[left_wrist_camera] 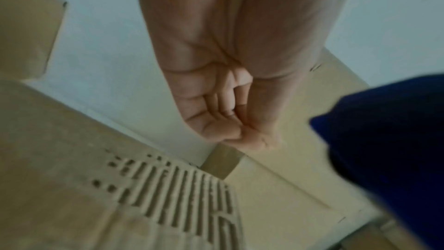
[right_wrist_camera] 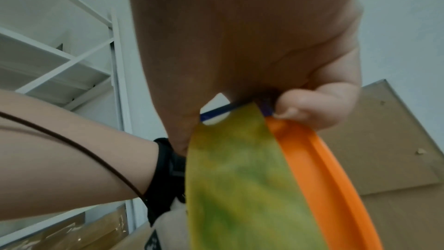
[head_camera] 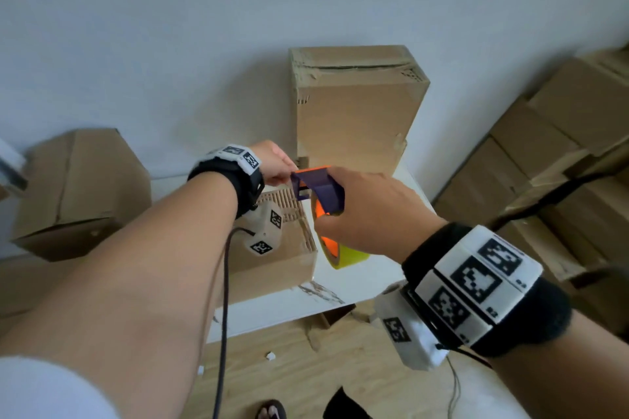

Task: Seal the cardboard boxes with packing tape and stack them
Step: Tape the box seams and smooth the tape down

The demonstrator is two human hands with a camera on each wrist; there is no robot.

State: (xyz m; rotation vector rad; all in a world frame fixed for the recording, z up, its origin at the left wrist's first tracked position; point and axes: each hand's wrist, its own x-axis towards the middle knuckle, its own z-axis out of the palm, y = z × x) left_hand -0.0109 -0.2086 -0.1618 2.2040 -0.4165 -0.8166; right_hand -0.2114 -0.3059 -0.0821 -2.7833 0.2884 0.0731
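My right hand grips a tape dispenser, blue and orange, with a yellow tape roll hanging below the palm. The roll and its orange flange fill the right wrist view under my curled fingers. My left hand is just left of the dispenser's front. Its fingertips pinch a short brownish tape end. Below both hands a cardboard box with torn corrugated flaps sits on the white table. A tall box stands behind it against the wall.
A cardboard box stands at the left by the wall. Several stacked boxes fill the right side. A white metal shelf is off to the left. Wooden floor with cardboard scraps lies in front of the table.
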